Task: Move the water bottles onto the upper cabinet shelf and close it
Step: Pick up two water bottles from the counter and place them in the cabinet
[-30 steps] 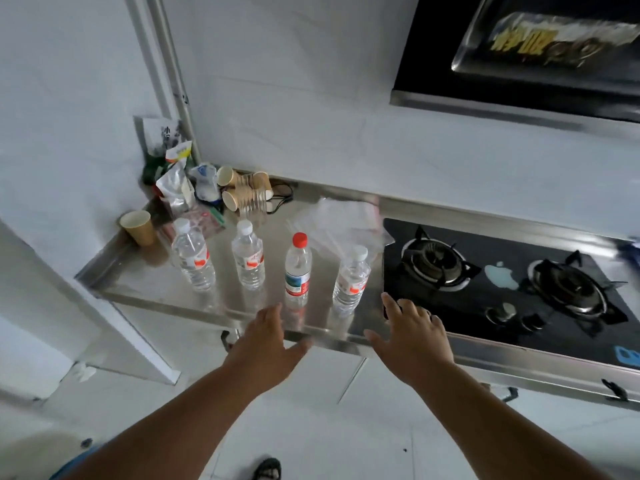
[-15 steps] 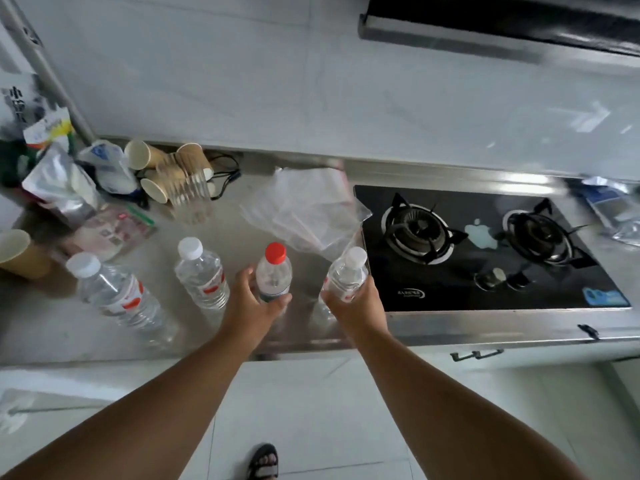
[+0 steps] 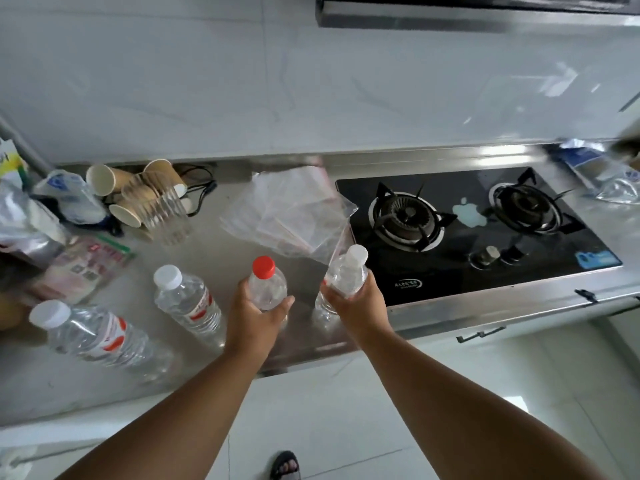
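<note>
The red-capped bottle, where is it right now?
In the head view the red-capped bottle is at the counter's front edge, gripped by the left hand, between a white-capped bottle on its left and the bottle in the right hand.

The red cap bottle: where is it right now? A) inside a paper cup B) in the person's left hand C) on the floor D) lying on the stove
B: the left hand grips the red cap bottle over the counter, while the right hand holds a white cap bottle.
</note>
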